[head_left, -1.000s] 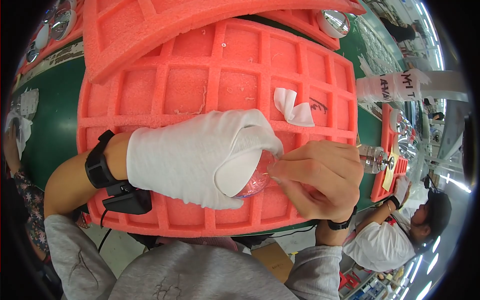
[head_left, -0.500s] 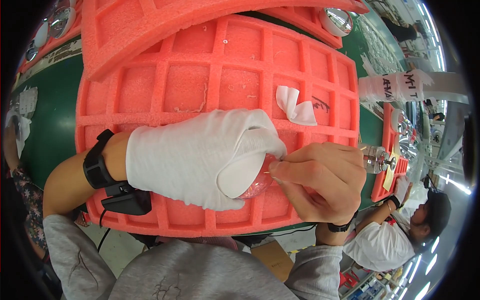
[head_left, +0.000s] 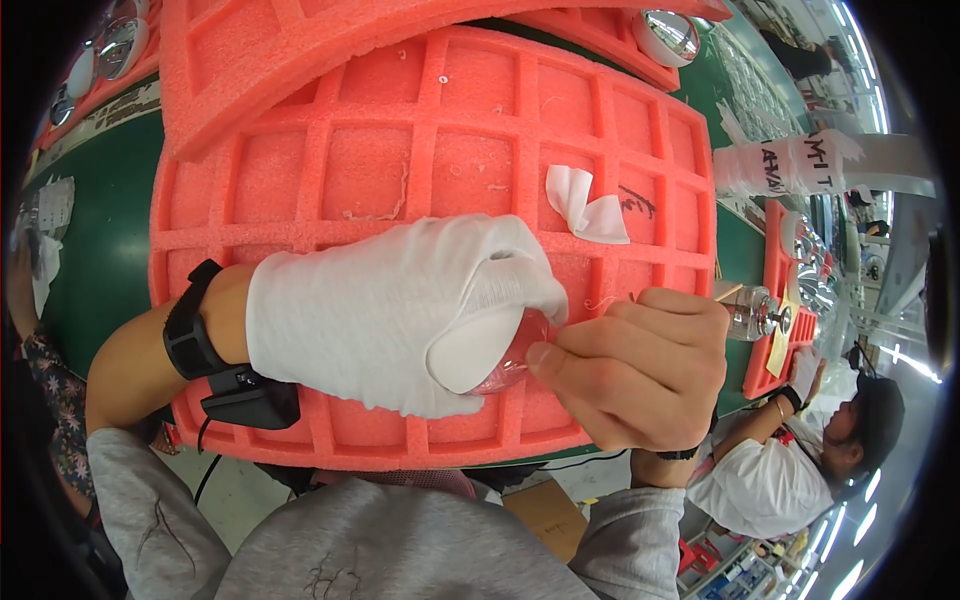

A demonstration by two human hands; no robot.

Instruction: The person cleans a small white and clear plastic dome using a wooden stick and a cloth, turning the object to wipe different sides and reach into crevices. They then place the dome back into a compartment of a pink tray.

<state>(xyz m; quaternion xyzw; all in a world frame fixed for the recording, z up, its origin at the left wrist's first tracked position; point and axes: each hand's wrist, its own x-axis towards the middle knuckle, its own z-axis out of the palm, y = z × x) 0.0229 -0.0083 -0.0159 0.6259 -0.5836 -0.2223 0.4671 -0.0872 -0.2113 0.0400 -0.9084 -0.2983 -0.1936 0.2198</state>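
My left hand (head_left: 390,320), in a white glove, is wrapped around a rounded globe-like piece with a smooth white part (head_left: 472,352) and a see-through part (head_left: 505,368) that shows the red foam beneath. Bare and pinched, my right hand (head_left: 640,370) has its thumb and forefinger at the piece's clear side. A thin pale stick (head_left: 731,292) pokes out behind the right knuckles; its tip is hidden by the fingers. Under both hands lies a red foam tray (head_left: 320,225) with square pockets.
A crumpled white tissue (head_left: 588,208) lies on the tray. Another foam tray (head_left: 300,45) overlaps its far side. Right of my hand stands a clear pump bottle (head_left: 752,315). A mirrored globe (head_left: 668,38) sits at the far right. A co-worker (head_left: 780,460) works at the right.
My right fingers have shifted slightly, and the pale tip seen between them before is now hidden. The view has moved a little; my left hand keeps its hold.
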